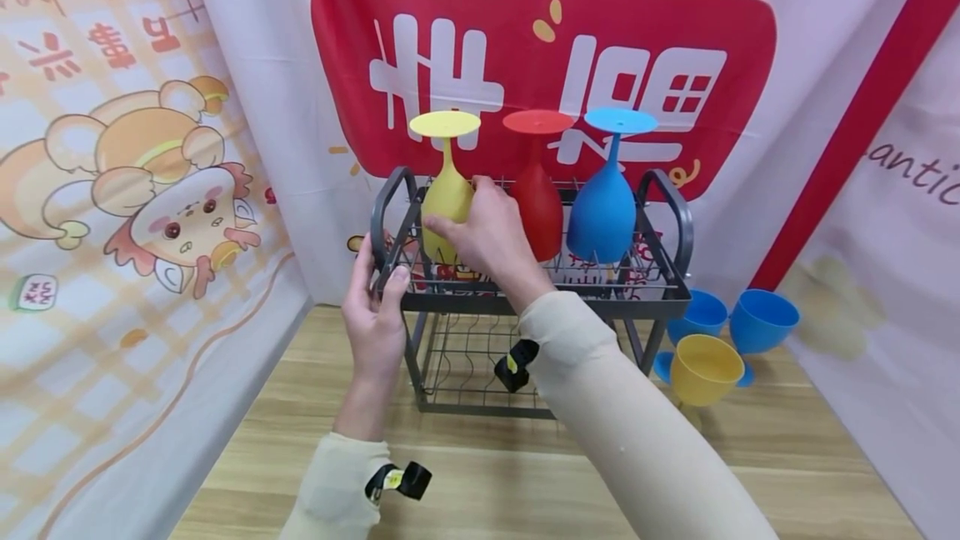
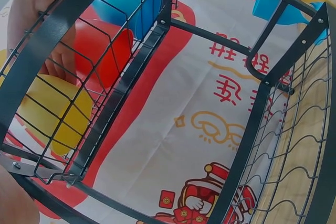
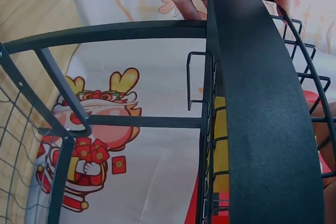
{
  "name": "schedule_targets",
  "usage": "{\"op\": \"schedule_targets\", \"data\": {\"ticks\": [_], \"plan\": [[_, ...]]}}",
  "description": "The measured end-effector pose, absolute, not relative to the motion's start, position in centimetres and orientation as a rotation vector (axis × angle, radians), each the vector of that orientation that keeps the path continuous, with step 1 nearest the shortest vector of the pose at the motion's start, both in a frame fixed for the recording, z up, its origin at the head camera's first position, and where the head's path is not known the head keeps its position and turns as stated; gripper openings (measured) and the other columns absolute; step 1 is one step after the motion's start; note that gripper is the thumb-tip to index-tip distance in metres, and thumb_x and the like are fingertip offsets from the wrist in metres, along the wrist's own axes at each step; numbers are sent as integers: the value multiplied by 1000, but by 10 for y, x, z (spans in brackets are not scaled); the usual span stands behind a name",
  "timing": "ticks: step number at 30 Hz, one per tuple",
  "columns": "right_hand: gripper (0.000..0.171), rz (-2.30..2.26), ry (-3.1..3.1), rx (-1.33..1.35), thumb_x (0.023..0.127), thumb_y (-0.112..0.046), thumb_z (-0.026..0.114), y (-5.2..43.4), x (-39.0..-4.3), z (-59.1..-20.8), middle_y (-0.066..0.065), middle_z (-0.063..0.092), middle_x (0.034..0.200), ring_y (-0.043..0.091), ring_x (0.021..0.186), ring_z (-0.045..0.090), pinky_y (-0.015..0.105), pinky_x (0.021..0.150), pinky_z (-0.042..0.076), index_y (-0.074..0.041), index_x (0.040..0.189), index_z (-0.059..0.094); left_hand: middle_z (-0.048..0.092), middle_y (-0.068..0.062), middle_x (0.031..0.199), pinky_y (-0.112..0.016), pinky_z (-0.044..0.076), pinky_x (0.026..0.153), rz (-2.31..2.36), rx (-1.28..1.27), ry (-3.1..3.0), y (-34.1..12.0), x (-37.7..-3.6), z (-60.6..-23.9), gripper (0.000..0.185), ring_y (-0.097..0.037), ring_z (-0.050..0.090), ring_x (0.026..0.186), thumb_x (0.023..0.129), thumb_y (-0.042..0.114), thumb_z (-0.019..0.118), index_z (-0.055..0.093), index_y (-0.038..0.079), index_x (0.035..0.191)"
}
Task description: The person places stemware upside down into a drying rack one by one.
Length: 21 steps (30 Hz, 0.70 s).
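The dish rack (image 1: pixel 525 298) stands on the wooden desk (image 1: pixel 480 473), close to the printed backdrop (image 1: pixel 825 40) behind it and to the cloth wall (image 1: pixel 135 190) on its left. Open desk surface lies in front of the rack; to its right, three loose cups (image 1: pixel 705 369) stand near the right-hand cloth.

The upper tier holds three upturned goblets in a row, bases up: the yellow goblet (image 1: pixel 447 190) at the left end, the red goblet (image 1: pixel 538 207) in the middle, the blue goblet (image 1: pixel 602 207) at the right. The three stand just beside one another. The lower tier shows bare wire.

The right hand (image 1: pixel 487 232) reaches over the front rail; its fingers (image 1: pixel 442 227) curl round the bowl of the yellow goblet. In the left wrist view the fingertips (image 2: pixel 60 66) press on the yellow bowl through the wire. The left hand (image 1: pixel 375 315) grips the rack's left end, fingers wrapped round the handle loop (image 1: pixel 390 215) and thumb on the front rail.

The right hand hides part of the yellow and red bowls in the head view. The right wrist view is largely blocked by the dark rail (image 3: pixel 262 103); only a strip of yellow shows behind it. The loose cups are partly cut off by the rack.
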State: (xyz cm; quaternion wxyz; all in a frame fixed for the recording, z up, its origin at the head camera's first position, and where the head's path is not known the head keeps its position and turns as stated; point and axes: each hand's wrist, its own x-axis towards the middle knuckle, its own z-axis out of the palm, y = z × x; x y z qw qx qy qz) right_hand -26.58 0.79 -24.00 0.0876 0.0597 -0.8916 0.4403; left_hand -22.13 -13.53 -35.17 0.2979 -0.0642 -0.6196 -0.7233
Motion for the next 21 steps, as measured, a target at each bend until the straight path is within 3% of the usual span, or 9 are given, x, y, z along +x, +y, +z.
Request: {"op": "schedule_targets", "data": {"ticks": [7, 11, 16, 21], "plan": [[70, 1197, -2536, 190, 88, -45, 85, 8, -262, -242, 6, 70, 134, 24, 115, 72, 42, 95, 65, -13, 142, 55, 51, -3, 164, -40, 41, 127, -1911, -181, -1642, -135, -222, -354, 63, -26, 55, 147, 105, 15, 61, 42, 26, 163], [69, 1150, -2457, 218, 89, -45, 84, 8, -257, -244, 8, 70, 134, 24, 117, 71, 40, 95, 65, -11, 143, 57, 51, -1, 164, -36, 43, 125, -1904, -182, -1632, -134, -223, -354, 63, -26, 52, 149, 104, 14, 61, 42, 24, 163], [73, 1112, -2393, 244, 90, -44, 83, 11, -249, -244, 10, 69, 141, 26, 124, 69, 40, 97, 65, -9, 148, 56, 51, 3, 163, -29, 44, 123, -1902, -182, -1622, -133, -223, -356, 64, -21, 51, 149, 104, 13, 61, 41, 23, 164], [78, 1106, -2337, 321, 90, -44, 83, 23, -234, -238, 10, 64, 151, 28, 134, 65, 41, 100, 63, -10, 154, 53, 52, 5, 162, -32, 43, 124, -1901, -185, -1627, -133, -222, -355, 62, -19, 54, 146, 105, 15, 61, 41, 26, 163]]}}
